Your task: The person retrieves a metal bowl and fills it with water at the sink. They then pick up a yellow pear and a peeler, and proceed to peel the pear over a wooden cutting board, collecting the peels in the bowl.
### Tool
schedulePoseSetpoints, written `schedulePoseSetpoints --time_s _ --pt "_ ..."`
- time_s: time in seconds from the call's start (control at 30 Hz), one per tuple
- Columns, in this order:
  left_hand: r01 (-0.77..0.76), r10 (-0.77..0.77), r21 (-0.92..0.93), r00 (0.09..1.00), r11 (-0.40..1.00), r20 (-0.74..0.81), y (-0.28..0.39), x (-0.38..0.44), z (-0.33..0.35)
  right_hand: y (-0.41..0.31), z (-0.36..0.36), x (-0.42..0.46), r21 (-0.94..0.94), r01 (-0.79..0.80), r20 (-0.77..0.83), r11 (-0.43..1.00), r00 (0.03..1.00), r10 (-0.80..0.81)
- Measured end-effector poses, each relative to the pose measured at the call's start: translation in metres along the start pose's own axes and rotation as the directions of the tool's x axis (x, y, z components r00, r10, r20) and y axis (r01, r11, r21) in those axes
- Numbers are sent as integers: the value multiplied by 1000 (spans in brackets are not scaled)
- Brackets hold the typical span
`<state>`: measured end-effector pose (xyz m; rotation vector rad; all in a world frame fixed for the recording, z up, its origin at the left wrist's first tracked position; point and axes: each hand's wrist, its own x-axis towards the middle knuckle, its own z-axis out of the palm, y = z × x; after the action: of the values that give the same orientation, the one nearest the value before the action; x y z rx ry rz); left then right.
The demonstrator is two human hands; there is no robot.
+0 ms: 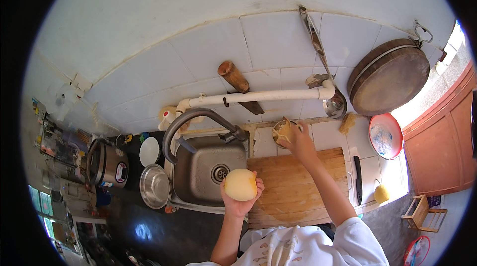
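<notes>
A peeled, pale-yellow pear (240, 184) rests in my left hand (240, 206), held from below over the right front edge of the sink. My right hand (301, 144) is at a small bowl (275, 139) by the back wall, its fingers around strips of fruit peel (285, 131). The hand hides part of the bowl's contents. Below the right forearm lies a wooden cutting board (294, 187). A black knife (358, 180) lies on the tiles to its right, and beyond it sits an unpeeled yellow pear (381, 194) with its stem.
Left of the board is a steel sink (201, 154) under a curved faucet (201, 113). A metal basin (154, 186), white bowl (149, 152) and rice cooker (111, 169) stand farther left. A red-rimmed basin (385, 136) is at right. A ladle (331, 90) and round wooden board (389, 79) hang behind.
</notes>
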<state>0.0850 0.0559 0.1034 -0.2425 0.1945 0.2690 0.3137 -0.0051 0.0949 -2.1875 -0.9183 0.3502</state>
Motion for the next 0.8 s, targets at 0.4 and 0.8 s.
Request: schedulePoseSetpoints --time_s 0.4,0.8 --pt "-235 302 291 930 927 -210 -6 8 -5 -67 -59 -79 206 -160 586 965 810 9" --pt "-293 335 308 938 905 -91 -9 14 -5 -78 -48 -90 249 -273 602 929 795 72"
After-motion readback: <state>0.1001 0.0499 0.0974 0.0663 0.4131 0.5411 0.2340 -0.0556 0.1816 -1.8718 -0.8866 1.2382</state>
